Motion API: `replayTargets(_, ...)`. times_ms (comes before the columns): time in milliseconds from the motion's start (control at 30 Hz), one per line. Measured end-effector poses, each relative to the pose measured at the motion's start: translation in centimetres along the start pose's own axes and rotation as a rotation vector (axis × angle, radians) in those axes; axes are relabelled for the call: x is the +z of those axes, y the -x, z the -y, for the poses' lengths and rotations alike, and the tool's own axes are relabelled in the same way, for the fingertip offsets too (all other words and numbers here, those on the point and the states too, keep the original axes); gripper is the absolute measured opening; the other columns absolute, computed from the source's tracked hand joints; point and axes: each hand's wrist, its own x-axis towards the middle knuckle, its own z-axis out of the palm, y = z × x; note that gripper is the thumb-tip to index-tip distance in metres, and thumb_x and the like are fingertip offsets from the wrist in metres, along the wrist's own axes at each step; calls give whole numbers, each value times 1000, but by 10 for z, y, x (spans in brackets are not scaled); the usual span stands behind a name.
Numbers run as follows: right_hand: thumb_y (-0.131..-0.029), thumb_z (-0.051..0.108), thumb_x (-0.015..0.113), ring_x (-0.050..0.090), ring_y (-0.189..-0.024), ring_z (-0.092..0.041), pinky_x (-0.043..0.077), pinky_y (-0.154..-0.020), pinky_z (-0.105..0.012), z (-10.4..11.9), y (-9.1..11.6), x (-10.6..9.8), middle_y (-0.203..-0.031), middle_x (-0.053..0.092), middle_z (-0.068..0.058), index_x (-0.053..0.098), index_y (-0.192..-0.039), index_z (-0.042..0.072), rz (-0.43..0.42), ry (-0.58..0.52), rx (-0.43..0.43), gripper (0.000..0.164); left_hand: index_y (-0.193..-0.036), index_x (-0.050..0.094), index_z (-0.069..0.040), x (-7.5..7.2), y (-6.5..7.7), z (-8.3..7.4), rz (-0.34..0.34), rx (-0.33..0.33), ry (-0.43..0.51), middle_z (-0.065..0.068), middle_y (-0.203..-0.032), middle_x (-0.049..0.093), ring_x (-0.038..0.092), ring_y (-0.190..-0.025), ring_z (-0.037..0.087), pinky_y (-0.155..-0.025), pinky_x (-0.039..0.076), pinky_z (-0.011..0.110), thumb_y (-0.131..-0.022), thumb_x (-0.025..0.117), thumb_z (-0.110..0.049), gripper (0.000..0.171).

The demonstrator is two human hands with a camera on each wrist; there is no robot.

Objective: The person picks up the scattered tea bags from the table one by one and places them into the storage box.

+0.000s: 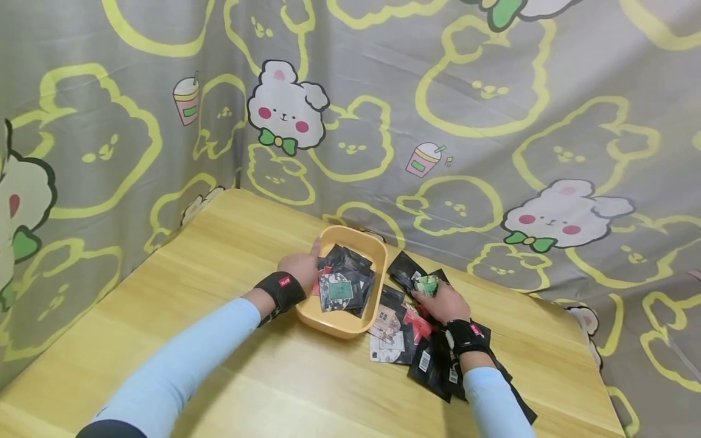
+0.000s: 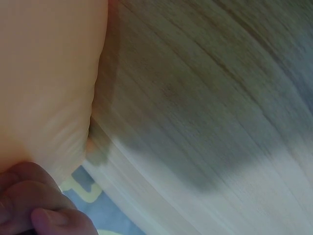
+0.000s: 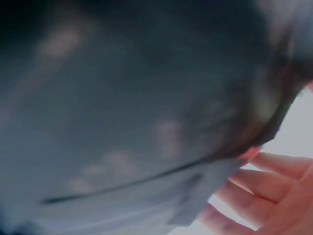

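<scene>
"While the left hand (image 1: 298, 267) grips the yellow rectangular plastic basin (image 1: 328, 319) by its left rim, what does the right hand (image 1: 448, 304) hold?"

"It pinches a flat green-printed packet (image 1: 426, 284) over the loose pile of mostly black flat packets (image 1: 429, 368), on the wood-grain table (image 1: 263, 377) just beside the basin."

"And inside the basin?"

"More flat packets (image 1: 342, 289), mostly black, heaped."

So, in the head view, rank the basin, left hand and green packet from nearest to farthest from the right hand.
From the right hand:
1. Green packet: at its fingers.
2. Basin: to its left.
3. Left hand: farther left, on the basin's left side.
</scene>
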Motion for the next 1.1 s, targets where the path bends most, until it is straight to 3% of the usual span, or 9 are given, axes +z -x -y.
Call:
replayTargets(133,-80,56,59,53,-62,-23,38,-52,-33,5,-6,-2,-71,57,-9,58,-85,3,36,15,43,53,-152,13,-13,1,-1,1,4,-8,-10,4,-60,55,53,-53,20,-49,38,31,-94,50,-21,69)
replayTargets(233,-79,53,61,48,-58,-21,33,-49,-30,8,-7,-3,-65,51,-5,56,-77,6,44,6,67,48,-151,14,-13,3,-2,1,-4,-8,-11,4,-59,54,52,-52,19,-49,38,31,-94,50,-21,68)
replayTargets(467,-79,43,66,55,-70,-25,40,-56,-34,13,-7,-5,-84,63,-14,59,-102,-2,39,-24,39,51,-151,14,-12,2,0,0,-2,-7,-19,5,-62,56,53,-54,20,-51,39,32,-95,50,-22,68)
replayTargets(700,-73,40,72,53,-68,-23,40,-57,-32,18,-6,-8,-81,60,-11,58,-96,1,92,-25,9,48,-151,13,-12,0,1,-1,-3,-11,-29,6,-64,58,55,-56,21,-52,41,33,-95,49,-21,67)
replayTargets(800,-73,38,71,54,-71,-25,41,-59,-35,20,-6,-12,-85,62,-13,59,-104,-1,77,-28,0,51,-152,12,-12,2,-1,0,0,-10,-22,6,-63,57,54,-55,21,-51,40,33,-95,50,-22,69)
replayTargets(933,-78,39,65,59,-79,-30,46,-65,-43,20,-6,-15,-97,64,-19,54,-120,-1,4,-24,-33,59,-152,11,-13,5,-5,2,-9,-4,-8,5,-61,56,54,-54,21,-51,39,33,-95,49,-22,68)
replayTargets(1100,-80,40,60,59,-91,-38,46,-76,-54,22,-7,-17,-111,60,-24,46,-133,0,-157,-53,-71,68,-152,12,-13,7,-7,4,-9,-1,-6,5,-60,55,54,-54,21,-50,40,33,-95,48,-22,67)
